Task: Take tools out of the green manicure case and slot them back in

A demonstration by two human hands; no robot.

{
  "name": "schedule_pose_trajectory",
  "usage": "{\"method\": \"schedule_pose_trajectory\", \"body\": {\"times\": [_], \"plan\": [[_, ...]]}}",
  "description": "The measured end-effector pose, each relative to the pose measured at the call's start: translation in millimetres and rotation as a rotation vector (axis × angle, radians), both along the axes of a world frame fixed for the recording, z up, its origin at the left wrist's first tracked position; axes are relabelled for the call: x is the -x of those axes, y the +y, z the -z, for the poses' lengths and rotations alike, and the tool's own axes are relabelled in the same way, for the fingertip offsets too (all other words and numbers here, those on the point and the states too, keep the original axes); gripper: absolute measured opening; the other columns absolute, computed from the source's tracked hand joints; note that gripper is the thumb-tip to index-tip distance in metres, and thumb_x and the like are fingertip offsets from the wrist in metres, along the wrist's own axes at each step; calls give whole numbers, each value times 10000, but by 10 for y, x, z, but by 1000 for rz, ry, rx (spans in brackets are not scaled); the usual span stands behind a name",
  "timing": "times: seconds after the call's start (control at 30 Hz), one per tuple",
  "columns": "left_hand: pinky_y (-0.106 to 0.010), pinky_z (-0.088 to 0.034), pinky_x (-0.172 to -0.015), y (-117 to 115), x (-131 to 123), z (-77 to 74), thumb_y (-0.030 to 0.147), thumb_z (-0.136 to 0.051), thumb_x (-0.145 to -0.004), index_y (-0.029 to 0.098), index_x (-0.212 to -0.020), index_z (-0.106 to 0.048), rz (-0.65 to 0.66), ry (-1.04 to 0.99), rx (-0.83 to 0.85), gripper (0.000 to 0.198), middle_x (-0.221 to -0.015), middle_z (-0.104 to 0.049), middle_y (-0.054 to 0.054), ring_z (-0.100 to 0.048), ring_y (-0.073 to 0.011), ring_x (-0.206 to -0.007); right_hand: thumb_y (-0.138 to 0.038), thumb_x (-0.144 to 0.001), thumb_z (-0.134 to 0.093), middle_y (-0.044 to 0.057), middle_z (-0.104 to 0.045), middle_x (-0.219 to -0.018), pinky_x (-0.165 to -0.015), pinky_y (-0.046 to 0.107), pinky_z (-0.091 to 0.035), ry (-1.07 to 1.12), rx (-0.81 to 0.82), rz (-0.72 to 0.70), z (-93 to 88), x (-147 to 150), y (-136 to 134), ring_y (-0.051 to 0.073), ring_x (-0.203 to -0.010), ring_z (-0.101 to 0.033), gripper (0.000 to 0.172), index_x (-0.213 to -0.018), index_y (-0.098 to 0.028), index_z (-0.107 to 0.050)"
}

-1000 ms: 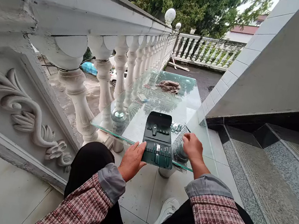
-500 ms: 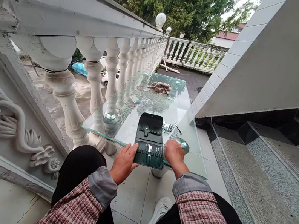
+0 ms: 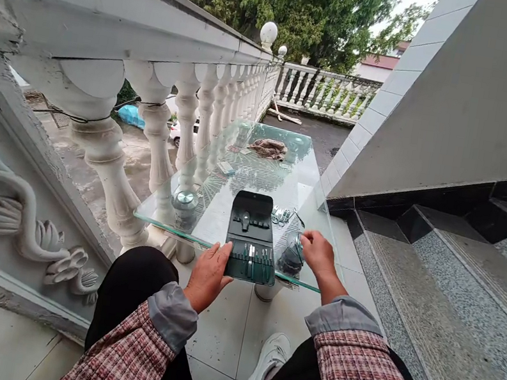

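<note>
A black manicure case (image 3: 252,230) lies unfolded near the front edge of the glass table. Several slim metal tools (image 3: 251,261) sit in loops in its lower flap, and one larger piece (image 3: 245,220) is in the upper part. My left hand (image 3: 207,277) grips the case's lower left corner, fingers along its side and thumb by the front edge. To the right of the case, my right hand (image 3: 319,254) hovers over the glass with curled fingers; whatever may be in them is hidden. Small metal clippers and scissors (image 3: 281,215) lie beyond the case, with a thin dark-tipped tool (image 3: 299,218) beside them.
The glass table (image 3: 214,222) carries a crumpled brown cloth (image 3: 267,148) and a small flat packet (image 3: 226,168) farther back. Round metal caps top its legs, one at the left (image 3: 185,198). A white balustrade (image 3: 160,135) runs along the left; stone stairs (image 3: 437,279) rise at the right.
My right hand has moved right, away from the case's side, uncovering the table leg beneath the glass. The left hand stays at the case. The view has shifted slightly.
</note>
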State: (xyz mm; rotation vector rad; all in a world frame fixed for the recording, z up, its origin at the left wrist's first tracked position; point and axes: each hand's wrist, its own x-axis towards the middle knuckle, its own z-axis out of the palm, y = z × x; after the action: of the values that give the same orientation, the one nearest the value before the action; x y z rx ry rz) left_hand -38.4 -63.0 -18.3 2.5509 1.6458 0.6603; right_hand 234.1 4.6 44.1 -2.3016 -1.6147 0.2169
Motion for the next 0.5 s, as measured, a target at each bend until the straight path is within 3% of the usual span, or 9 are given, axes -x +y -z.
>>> {"method": "schedule_pose_trajectory", "body": {"times": [0.27, 0.5], "plan": [[-408, -345, -1037, -4, 5, -10, 209, -737, -708, 191, -1385, -226, 4, 7, 2, 848, -1343, -447, -125, -362, -278, -1287, -355, -858, -412, 75, -678, -979, -620, 251, -375, -33, 42, 24, 40, 52, 58, 187, -857, -608, 301, -960, -217, -658], [-409, -352, -1039, -5, -4, 10, 212, -742, -703, 199, -1387, -220, 2, -3, -6, 861, -1338, -455, -115, -363, -277, -1288, -370, -835, -509, 161, -640, -1017, -708, 340, -436, -142, 151, -97, 185, 273, 89, 269, -958, -585, 279, -892, -148, -668]]}}
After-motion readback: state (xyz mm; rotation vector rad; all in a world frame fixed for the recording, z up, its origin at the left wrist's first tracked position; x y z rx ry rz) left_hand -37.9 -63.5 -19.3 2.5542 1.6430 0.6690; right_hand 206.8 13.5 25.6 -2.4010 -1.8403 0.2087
